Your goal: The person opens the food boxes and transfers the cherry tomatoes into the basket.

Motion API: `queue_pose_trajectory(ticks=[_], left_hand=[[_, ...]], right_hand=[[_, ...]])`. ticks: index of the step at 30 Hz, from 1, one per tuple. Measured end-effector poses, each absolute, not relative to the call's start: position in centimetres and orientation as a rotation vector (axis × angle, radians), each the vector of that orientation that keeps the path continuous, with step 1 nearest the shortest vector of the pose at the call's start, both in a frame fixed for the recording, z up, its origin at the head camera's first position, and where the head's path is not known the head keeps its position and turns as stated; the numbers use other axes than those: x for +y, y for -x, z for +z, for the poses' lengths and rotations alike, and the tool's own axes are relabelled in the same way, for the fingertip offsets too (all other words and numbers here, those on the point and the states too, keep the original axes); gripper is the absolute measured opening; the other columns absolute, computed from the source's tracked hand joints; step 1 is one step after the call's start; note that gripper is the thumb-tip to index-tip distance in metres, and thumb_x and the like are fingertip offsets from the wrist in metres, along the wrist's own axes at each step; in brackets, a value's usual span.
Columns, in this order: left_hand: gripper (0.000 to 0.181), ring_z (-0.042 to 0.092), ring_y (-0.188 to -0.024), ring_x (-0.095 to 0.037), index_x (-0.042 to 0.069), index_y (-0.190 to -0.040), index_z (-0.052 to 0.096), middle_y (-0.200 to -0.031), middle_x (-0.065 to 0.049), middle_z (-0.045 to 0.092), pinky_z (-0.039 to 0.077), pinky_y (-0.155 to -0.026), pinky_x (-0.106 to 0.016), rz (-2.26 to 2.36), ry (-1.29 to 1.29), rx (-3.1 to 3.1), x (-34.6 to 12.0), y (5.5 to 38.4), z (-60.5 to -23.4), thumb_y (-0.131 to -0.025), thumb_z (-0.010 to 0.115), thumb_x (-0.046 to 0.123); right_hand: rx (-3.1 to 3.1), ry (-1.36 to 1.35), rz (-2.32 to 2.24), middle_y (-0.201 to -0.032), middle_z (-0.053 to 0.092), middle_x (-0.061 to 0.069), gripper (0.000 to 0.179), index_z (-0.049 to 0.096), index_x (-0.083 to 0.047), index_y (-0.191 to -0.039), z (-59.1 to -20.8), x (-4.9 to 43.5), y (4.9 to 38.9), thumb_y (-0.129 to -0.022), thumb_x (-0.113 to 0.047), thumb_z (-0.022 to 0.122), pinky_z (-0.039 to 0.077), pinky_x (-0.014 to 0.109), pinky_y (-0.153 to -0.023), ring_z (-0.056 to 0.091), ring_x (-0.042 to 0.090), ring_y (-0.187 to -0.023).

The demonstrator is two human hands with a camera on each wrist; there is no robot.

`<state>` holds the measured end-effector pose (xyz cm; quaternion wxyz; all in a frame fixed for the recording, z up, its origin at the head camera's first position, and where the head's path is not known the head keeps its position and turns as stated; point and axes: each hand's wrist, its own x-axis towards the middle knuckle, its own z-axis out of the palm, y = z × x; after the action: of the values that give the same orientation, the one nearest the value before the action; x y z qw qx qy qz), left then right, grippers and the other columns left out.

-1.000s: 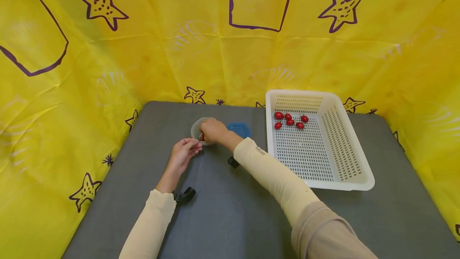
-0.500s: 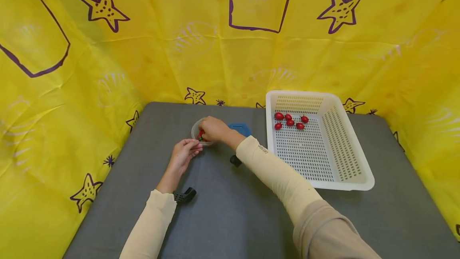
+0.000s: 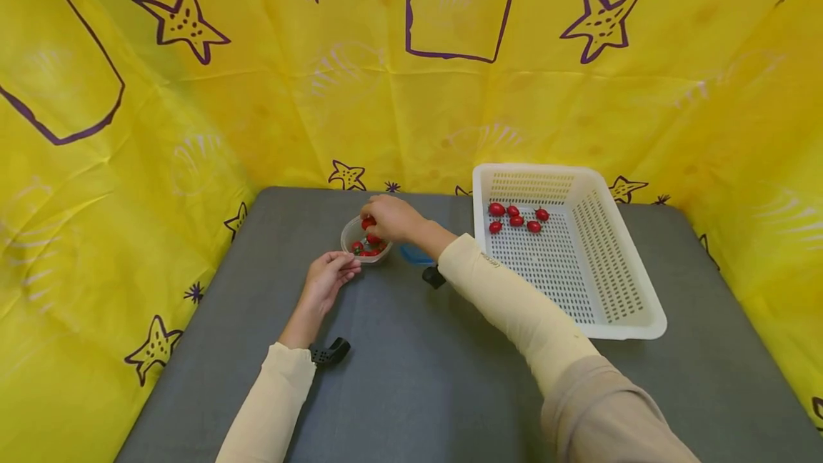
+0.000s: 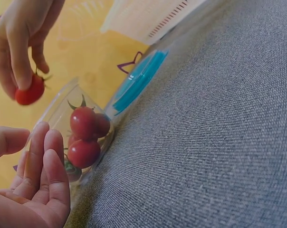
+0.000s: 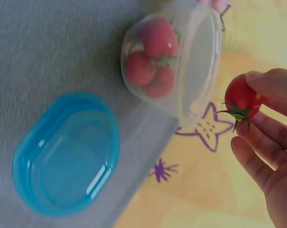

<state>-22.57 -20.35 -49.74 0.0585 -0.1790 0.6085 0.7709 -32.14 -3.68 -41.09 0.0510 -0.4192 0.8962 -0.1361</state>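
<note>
A clear plastic container [image 3: 347,238] stands on the grey table, with several cherry tomatoes [image 4: 83,154] inside. My left hand [image 3: 328,279] pinches its near rim between thumb and fingers. Just above the container's opening, my right hand [image 3: 398,220] holds a red cherry tomato [image 5: 242,97] with a green stem between thumb and fingertips. That tomato hangs clear of the others in the left wrist view, where the right hand [image 4: 24,42] shows at the upper left. Beside the container lies a blue lid [image 5: 67,156], partly covered by my right forearm in the head view.
To the right stands a white perforated basket [image 3: 633,249] with several cherry tomatoes [image 3: 516,221] towards its far left corner. A yellow patterned cloth [image 3: 437,120] hangs behind and at both sides of the grey table [image 3: 398,377].
My right hand has risen out of the container, bringing a cherry tomato up with it. More tomatoes inside the container now show. My left hand has stayed at the rim.
</note>
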Motion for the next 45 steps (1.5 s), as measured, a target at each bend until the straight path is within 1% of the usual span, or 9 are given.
queue_pose_trajectory(ticks=[9, 13, 17, 23, 40, 45], left_hand=[[0.006, 0.068, -0.069, -0.006, 0.006, -0.103, 0.051, -0.072, 0.008, 0.069, 0.053, -0.069, -0.019, 2.312, 0.561, 1.854, -20.5, 22.4, -49.7, -0.099, 0.054, 0.011], [0.006, 0.068, -0.069, -0.006, 0.006, -0.102, 0.052, -0.071, 0.007, 0.069, 0.053, -0.068, -0.018, 2.321, 0.565, 1.845, -20.7, 22.4, -49.7, -0.098, 0.055, 0.01], [0.005, 0.068, -0.068, -0.005, 0.006, -0.1, 0.052, -0.07, 0.008, 0.069, 0.053, -0.069, -0.019, 2.316, 0.575, 1.848, -20.7, 22.5, -49.8, -0.099, 0.054, 0.011], [0.006, 0.067, -0.067, -0.005, 0.006, -0.101, 0.052, -0.07, 0.008, 0.069, 0.053, -0.067, -0.018, 2.311, 0.577, 1.847, -20.8, 22.4, -49.8, -0.099, 0.054, 0.011], [0.009, 0.068, -0.069, -0.005, 0.006, -0.104, 0.051, -0.071, 0.008, 0.069, 0.053, -0.068, -0.018, 2.31, 0.574, 1.849, -20.5, 22.6, -50.2, -0.099, 0.055, 0.012], [0.008, 0.068, -0.069, -0.005, 0.006, -0.102, 0.051, -0.071, 0.008, 0.069, 0.053, -0.068, -0.019, 2.317, 0.563, 1.842, -20.3, 22.7, -50.2, -0.099, 0.055, 0.012]], right_hand=[[2.758, 1.278, -0.449, -0.112, 0.064, 0.01, 0.026, 0.067, -0.008, -0.117, -39.4, -0.9, 32.3, -0.093, -0.017, 0.065, 0.052, 0.033, -0.088, 0.059, 0.022, -0.099], [2.76, 1.279, -0.435, -0.11, 0.064, 0.01, 0.025, 0.067, -0.008, -0.115, -38.7, 0.3, 32.5, -0.093, -0.018, 0.065, 0.052, 0.034, -0.087, 0.059, 0.023, -0.096], [2.767, 1.264, -0.436, -0.11, 0.064, 0.011, 0.026, 0.067, -0.007, -0.117, -37.8, 1.7, 32.8, -0.093, -0.019, 0.064, 0.052, 0.035, -0.087, 0.06, 0.024, -0.096], [2.813, 1.287, -0.46, -0.108, 0.065, 0.014, 0.027, 0.068, -0.004, -0.115, -36.5, 3.7, 33.0, -0.091, -0.017, 0.066, 0.052, 0.038, -0.088, 0.061, 0.028, -0.096], [2.926, 1.268, -0.52, -0.1, 0.066, 0.015, 0.024, 0.069, -0.003, -0.108, -35.1, 7.8, 32.6, -0.088, -0.016, 0.069, 0.053, 0.041, -0.085, 0.061, 0.03, -0.09], [2.928, 1.232, -0.51, -0.102, 0.065, 0.015, 0.025, 0.069, -0.002, -0.11, -34.8, 9.0, 32.2, -0.089, -0.017, 0.069, 0.053, 0.041, -0.084, 0.061, 0.029, -0.09]])
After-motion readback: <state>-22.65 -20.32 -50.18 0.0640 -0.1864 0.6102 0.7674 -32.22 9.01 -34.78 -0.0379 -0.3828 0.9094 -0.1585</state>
